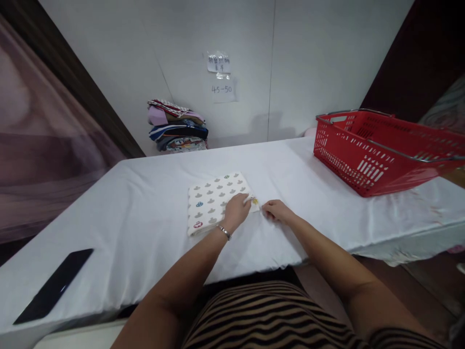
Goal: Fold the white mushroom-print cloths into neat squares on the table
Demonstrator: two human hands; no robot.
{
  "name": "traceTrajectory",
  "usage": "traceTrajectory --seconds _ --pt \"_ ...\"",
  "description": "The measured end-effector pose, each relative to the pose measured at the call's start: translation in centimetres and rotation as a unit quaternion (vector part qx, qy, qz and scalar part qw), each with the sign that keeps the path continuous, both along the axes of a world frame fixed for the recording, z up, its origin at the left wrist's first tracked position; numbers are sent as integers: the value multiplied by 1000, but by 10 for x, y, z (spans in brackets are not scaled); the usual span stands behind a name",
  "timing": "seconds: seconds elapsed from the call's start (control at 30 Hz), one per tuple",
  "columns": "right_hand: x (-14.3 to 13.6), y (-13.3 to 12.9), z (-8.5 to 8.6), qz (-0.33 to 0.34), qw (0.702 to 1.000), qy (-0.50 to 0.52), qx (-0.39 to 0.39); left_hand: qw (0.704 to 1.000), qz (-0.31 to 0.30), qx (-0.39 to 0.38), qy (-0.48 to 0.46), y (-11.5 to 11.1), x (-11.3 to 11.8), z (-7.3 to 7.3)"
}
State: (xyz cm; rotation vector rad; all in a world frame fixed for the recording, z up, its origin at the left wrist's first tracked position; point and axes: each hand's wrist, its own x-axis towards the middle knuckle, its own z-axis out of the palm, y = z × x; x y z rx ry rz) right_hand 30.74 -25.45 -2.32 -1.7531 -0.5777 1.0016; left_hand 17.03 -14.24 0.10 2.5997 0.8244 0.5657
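Observation:
A folded white cloth (207, 198) printed with grey shapes and a few coloured ones lies flat on the white-covered table. My left hand (237, 211), with a metal bracelet at the wrist, rests over its right part; the fingertips pinch a small raised fold near the right edge. Just beyond the cloth's right corner is my right hand (279, 211), fingers curled together low over the table cover. Its fingertips are at or very near that corner, and what lies between them is hidden.
A red plastic basket (348, 162) with metal handles stands at the table's right. A dark flat object (54, 286) lies near the left front edge. Behind the table is a stack of folded clothes (178, 127) against the wall, below paper signs (222, 89). A sheer curtain (47, 145) hangs at left.

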Motion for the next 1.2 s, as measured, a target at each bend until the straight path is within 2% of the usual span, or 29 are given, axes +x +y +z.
traceTrajectory --seconds 0.1,0.23,0.4,0.6,0.73,0.9,1.03,1.2 --pt "-1 4 -4 33 999 1 -21 1000 -9 14 -17 -1 0 -2" --pt "-5 12 -1 61 998 14 -28 998 -20 40 -35 -2 -3 -5" --pt "-10 13 8 51 997 55 6 997 -37 65 -30 -4 -5 -2" --pt "-10 11 18 60 981 174 66 993 -67 94 13 -15 -8 0" --pt "-7 13 20 66 980 168 89 991 -75 106 17 -20 -10 1" --pt "1 17 25 68 982 123 127 993 -36 101 49 -9 -4 8" --pt "9 18 14 7 999 2 46 996 -7 89 32 3 2 15" --pt "11 23 -11 47 999 -18 -12 996 4 85 10 6 3 14"
